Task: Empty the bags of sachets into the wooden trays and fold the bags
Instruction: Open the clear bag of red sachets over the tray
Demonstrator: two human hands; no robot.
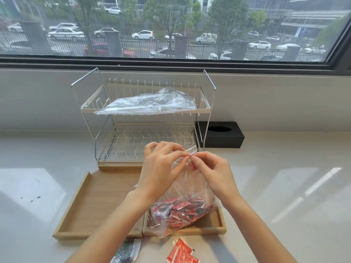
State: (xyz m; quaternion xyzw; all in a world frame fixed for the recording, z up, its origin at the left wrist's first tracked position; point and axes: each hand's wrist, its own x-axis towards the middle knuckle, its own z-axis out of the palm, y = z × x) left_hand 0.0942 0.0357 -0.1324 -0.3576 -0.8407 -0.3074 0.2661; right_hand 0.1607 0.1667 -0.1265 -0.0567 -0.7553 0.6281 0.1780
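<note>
Clear bag (182,211) of red sachets (180,210) sitting in right wooden tray (220,223). Top pinched by left hand (161,168) and right hand (210,171). Pull apart slowly, bottom kept low.

Upright sachet-filled bag (182,205) in right tray (221,223)

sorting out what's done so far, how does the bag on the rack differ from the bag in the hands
The bag on the rack lies flat and slack on the top shelf, with no red sachets visible in it; the bag in the hands stands upright in the right wooden tray, bulging with red sachets. Nothing touches the first; the left hand and right hand pinch the second's top. Both are clear plastic.
</note>
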